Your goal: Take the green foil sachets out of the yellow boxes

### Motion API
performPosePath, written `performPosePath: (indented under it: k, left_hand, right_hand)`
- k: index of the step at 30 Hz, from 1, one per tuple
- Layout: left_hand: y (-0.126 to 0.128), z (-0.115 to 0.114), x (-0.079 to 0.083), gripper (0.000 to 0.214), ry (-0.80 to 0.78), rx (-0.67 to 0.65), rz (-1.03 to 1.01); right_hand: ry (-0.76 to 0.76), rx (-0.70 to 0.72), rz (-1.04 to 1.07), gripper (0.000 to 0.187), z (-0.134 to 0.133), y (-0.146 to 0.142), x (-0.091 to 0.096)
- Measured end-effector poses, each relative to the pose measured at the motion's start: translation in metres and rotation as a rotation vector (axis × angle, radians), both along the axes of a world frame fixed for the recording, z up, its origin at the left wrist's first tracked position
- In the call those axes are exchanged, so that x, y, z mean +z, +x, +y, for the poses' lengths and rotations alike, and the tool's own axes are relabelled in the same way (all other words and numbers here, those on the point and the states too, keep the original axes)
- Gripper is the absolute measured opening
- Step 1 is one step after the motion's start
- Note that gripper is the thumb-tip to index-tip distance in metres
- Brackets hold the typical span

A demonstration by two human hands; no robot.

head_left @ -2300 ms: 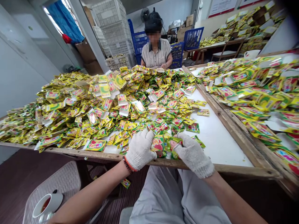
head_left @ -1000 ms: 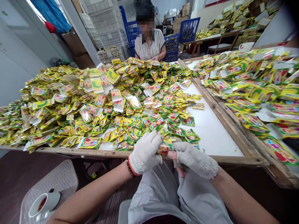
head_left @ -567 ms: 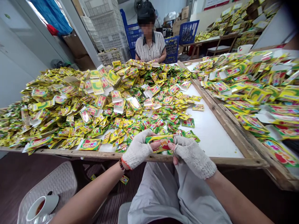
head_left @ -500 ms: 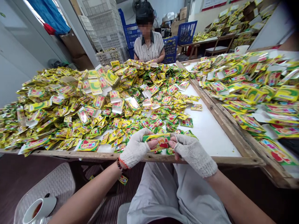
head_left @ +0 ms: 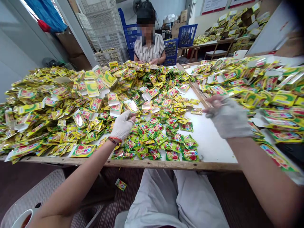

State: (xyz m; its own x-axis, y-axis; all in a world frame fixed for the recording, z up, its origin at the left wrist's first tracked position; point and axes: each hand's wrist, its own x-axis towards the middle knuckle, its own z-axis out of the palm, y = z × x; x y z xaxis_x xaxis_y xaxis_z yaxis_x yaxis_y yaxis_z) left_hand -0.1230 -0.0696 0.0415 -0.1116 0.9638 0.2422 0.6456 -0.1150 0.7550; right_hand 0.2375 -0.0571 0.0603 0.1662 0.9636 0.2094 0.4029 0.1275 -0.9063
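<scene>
My left hand (head_left: 123, 125), in a white fingerless glove, reaches to the edge of the heap. Its fingers are curled together just below a small open candy box (head_left: 131, 106) with a shiny white face; whatever they pinch, if anything, is hidden. My right hand (head_left: 229, 117), gloved alike and blurred, hovers over the wooden divider (head_left: 200, 95) with fingers stretched out and no object visible in them. Between my hands lie many small green and yellow candy packets (head_left: 152, 136) on the white tabletop (head_left: 211, 142).
A tall heap of packets and yellow boxes (head_left: 54, 104) covers the left side. More filled-looking boxes (head_left: 263, 95) lie right of the divider. Across the table sits a person in a striped shirt (head_left: 149, 47). A cup (head_left: 22, 218) stands on a stool at lower left.
The yellow candy box held between both hands is no longer in them. My left hand has moved left and forward to the heap; my right hand has swung right, to the divider.
</scene>
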Motion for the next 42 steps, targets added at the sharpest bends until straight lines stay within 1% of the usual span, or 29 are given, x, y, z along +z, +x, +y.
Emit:
performPosePath:
  k: [2,3,5,6,8,9,11,14,17,19,21,24,26,28,29,31,33,34,36,39,40,42]
  left_hand:
    - [-0.016,0.015,-0.006,0.026,0.025,0.081,0.062]
    - [-0.023,0.02,-0.009,0.026,0.03,0.118,0.075]
    - [-0.033,0.025,-0.015,0.027,0.015,0.161,0.083]
    - [-0.035,0.025,-0.017,0.028,0.0,0.161,0.078]
    - [-0.03,0.02,-0.02,0.03,-0.026,0.117,0.055]
    - [-0.024,0.017,-0.021,0.03,-0.033,0.083,0.041]
    - [-0.006,0.009,-0.02,0.028,-0.032,0.008,0.03]
    - [0.032,-0.003,-0.017,0.026,-0.034,-0.117,0.025]
    - [0.07,-0.012,-0.014,0.025,-0.026,-0.264,0.001]
    - [0.09,-0.016,-0.015,0.023,-0.036,-0.353,-0.017]
    - [0.105,-0.018,-0.017,0.021,-0.064,-0.406,-0.067]
    - [0.118,-0.019,-0.021,0.024,-0.102,-0.445,-0.244]
    - [0.123,-0.02,-0.023,0.033,-0.136,-0.515,-0.397]
    - [0.128,-0.025,-0.023,0.034,-0.205,-0.587,-0.519]
    - [0.13,-0.028,-0.022,0.03,-0.25,-0.58,-0.571]
    - [0.132,-0.036,-0.021,0.021,-0.341,-0.478,-0.685]
    - [0.132,-0.044,-0.02,0.022,-0.4,-0.354,-0.808]
    - [0.13,-0.048,-0.019,0.026,-0.423,-0.331,-0.854]
    - [0.125,-0.054,-0.019,0.034,-0.475,-0.353,-0.885]
    - [0.116,-0.059,-0.022,0.03,-0.522,-0.36,-0.815]
    - [0.114,-0.06,-0.023,0.028,-0.519,-0.349,-0.802]
    - [0.112,-0.063,-0.025,0.03,-0.518,-0.338,-0.861]
  right_hand:
    - [-0.075,-0.01,-0.01,0.034,0.02,-0.013,-0.026]
    - [-0.133,-0.007,-0.052,0.034,0.03,-0.02,-0.04]
    - [-0.192,0.005,-0.18,0.039,0.047,-0.032,-0.062]
    - [-0.203,0.014,-0.266,0.043,0.053,-0.034,-0.069]
    - [-0.207,0.038,-0.427,0.049,0.059,-0.032,-0.075]
    - [-0.211,0.05,-0.488,0.049,0.059,-0.028,-0.076]
    - [-0.22,0.07,-0.535,0.047,0.055,-0.016,-0.075]
    - [-0.245,0.105,-0.572,0.048,0.043,-0.001,-0.074]
    - [-0.29,0.174,-0.66,0.048,0.036,0.002,-0.078]
    - [-0.291,0.221,-0.737,0.04,0.034,-0.001,-0.079]
    - [-0.246,0.246,-0.756,0.028,0.03,-0.005,-0.076]
    - [-0.151,0.257,-0.601,0.017,0.016,-0.012,-0.065]
    - [-0.106,0.294,-0.454,0.015,0.0,-0.019,-0.057]
    - [-0.066,0.354,-0.341,0.015,-0.017,-0.028,-0.05]
    - [-0.043,0.37,-0.302,0.016,-0.025,-0.033,-0.048]
    - [-0.003,0.339,-0.25,0.02,-0.038,-0.044,-0.048]
    - [0.007,0.263,-0.239,0.027,-0.049,-0.053,-0.051]
    - [0.009,0.232,-0.252,0.031,-0.053,-0.056,-0.053]
    - [0.018,0.227,-0.286,0.035,-0.06,-0.061,-0.057]
    - [0.035,0.315,-0.295,0.038,-0.067,-0.063,-0.059]
    - [0.024,0.342,-0.285,0.036,-0.068,-0.063,-0.06]
    - [-0.035,0.364,-0.242,0.032,-0.07,-0.063,-0.062]
